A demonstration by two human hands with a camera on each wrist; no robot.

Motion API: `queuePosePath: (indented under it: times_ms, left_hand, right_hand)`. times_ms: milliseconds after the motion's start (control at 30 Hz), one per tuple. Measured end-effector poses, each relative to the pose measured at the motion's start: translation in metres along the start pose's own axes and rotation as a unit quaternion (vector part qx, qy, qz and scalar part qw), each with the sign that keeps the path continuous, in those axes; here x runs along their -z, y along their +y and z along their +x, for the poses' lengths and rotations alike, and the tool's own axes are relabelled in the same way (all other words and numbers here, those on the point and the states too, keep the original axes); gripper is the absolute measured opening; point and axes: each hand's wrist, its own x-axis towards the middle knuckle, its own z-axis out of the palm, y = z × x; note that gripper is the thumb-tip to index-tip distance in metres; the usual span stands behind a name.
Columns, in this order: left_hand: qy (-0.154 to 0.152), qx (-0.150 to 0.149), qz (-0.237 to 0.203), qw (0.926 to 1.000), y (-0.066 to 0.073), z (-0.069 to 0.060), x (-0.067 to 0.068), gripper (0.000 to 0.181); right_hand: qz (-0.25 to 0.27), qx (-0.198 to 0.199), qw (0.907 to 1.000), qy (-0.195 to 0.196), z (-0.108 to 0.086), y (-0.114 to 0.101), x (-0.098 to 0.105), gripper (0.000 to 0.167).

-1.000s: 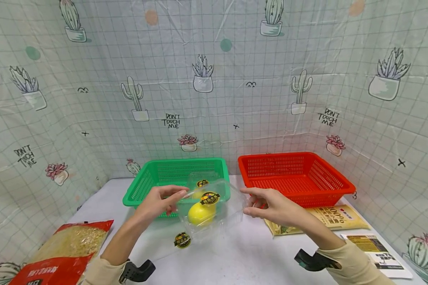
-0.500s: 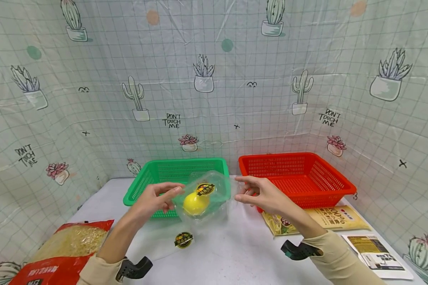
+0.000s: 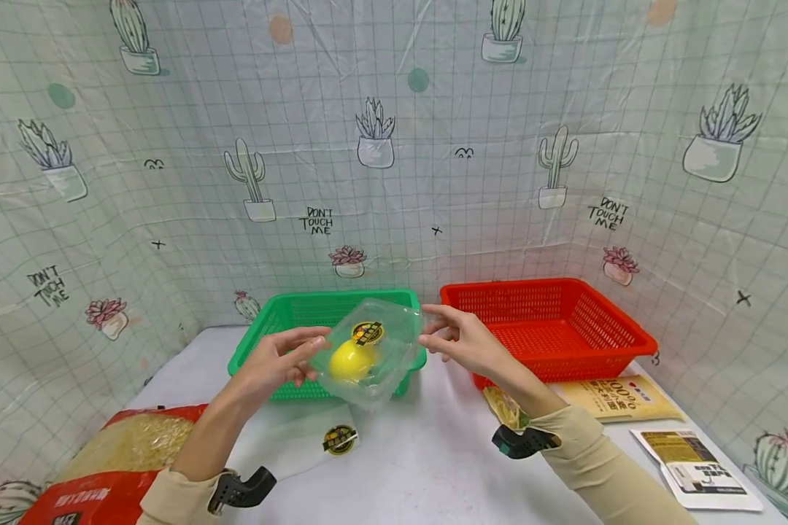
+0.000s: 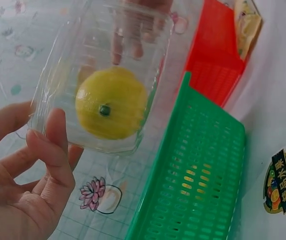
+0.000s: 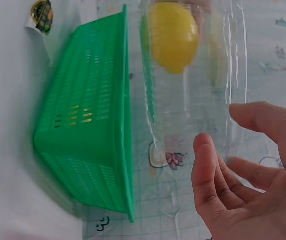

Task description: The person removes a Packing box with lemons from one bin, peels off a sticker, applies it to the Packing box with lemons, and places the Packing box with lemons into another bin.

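A clear plastic fruit box (image 3: 397, 332) with a lemon (image 3: 351, 361) inside is held tilted in front of the green basket (image 3: 407, 379), overlapping it in the head view. A round black-and-gold sticker (image 3: 368, 333) is on its lid. My left hand (image 3: 282, 361) pinches the left edge between thumb and fingers. My right hand (image 3: 462, 339) pinches the right edge the same way. In the left wrist view the lemon (image 4: 111, 102) shows its green stem end. Yellow shows through the basket's side holes (image 4: 195, 180); what it belongs to is hidden.
A red basket (image 3: 613, 362) stands at the back right, with a yellow food packet (image 3: 624, 399) before it. A white-and-brown pouch (image 3: 702, 474) lies nearer. At left is a red bag (image 3: 98, 488) of pale dry food. A clear item with a sticker (image 3: 339, 440) lies on the white table.
Both hands have raised the fruit box and shifted it slightly left and away, toward the green basket. The lemon travels with it, and both hands keep their hold.
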Motion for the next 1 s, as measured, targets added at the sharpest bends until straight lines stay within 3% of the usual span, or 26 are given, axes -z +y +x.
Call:
queuePosePath:
  times_ms: [300, 533, 767, 1000]
  left_hand:
    - [-0.001, 0.007, -0.018, 0.9998, -0.001, 0.000, 0.009, 0.056]
    - [0.019, 0.007, -0.007, 0.9998, -0.004, 0.000, 0.017, 0.059]
    - [0.036, 0.008, -0.030, 0.9989, -0.006, 0.001, 0.022, 0.061]
    - [0.073, 0.012, -0.039, 0.9965, -0.011, 0.000, 0.029, 0.061]
  right_hand:
    - [0.017, 0.005, 0.9997, 0.017, 0.019, -0.002, -0.013, 0.054]
    - [0.044, 0.000, 0.9984, 0.036, 0.033, -0.003, -0.028, 0.051]
    - [0.052, 0.005, 0.9975, 0.047, 0.047, -0.009, -0.045, 0.054]
    - [0.048, -0.007, 0.9974, 0.053, 0.057, -0.021, -0.068, 0.055]
